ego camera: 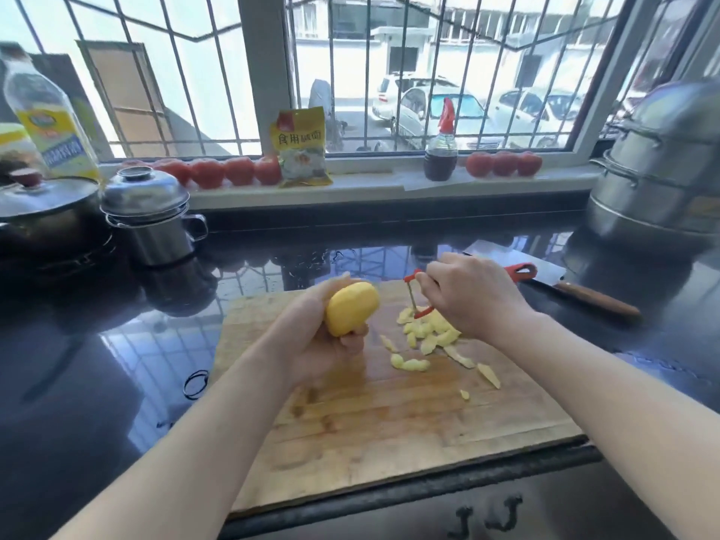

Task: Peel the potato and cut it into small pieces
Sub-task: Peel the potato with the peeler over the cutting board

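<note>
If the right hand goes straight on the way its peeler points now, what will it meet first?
Probably the peels on the board. The right hand holds the peeler with its blade end aimed down and left, just over the pile. The potato sits further left. Depth is unclear.

2 bare forearms reached in from the bottom of the frame, converging toward its centre. The left hand [323,341], just left of centre, was turned palm up, its fingers curled around a potato [352,308] and its fingertips showing beneath it. The right hand [473,296], right of centre and slightly higher in the frame, faced back-upward, wrist bent, fingers curled around a red peeler [419,296] pointing down-left. The hands were near but apart.
</note>
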`<state>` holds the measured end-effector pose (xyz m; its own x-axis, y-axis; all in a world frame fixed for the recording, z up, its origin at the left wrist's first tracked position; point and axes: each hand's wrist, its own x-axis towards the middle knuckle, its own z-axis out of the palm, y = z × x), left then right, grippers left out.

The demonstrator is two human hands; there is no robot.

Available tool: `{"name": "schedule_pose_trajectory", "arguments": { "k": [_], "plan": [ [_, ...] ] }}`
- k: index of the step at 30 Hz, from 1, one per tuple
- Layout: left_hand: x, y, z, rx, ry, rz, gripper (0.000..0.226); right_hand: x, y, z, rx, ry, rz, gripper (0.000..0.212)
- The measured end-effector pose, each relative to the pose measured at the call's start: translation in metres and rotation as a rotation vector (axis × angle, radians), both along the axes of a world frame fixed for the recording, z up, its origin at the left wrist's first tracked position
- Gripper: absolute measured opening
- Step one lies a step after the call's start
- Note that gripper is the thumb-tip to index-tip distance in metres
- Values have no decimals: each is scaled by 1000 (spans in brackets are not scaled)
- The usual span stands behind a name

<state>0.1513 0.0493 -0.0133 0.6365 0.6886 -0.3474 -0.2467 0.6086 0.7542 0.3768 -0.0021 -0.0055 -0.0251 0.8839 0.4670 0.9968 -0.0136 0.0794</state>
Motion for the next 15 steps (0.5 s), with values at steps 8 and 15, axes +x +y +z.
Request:
{"name": "schedule_pose_trajectory", "arguments": {
  "k": [8,15],
  "plan": [
    [6,37,-30,-20,-237,-174,76,3,11,8,16,217,6,49],
    [-1,35,-36,152,-281,-255,79,-22,24,5,201,563,116,54]
  ]
}}
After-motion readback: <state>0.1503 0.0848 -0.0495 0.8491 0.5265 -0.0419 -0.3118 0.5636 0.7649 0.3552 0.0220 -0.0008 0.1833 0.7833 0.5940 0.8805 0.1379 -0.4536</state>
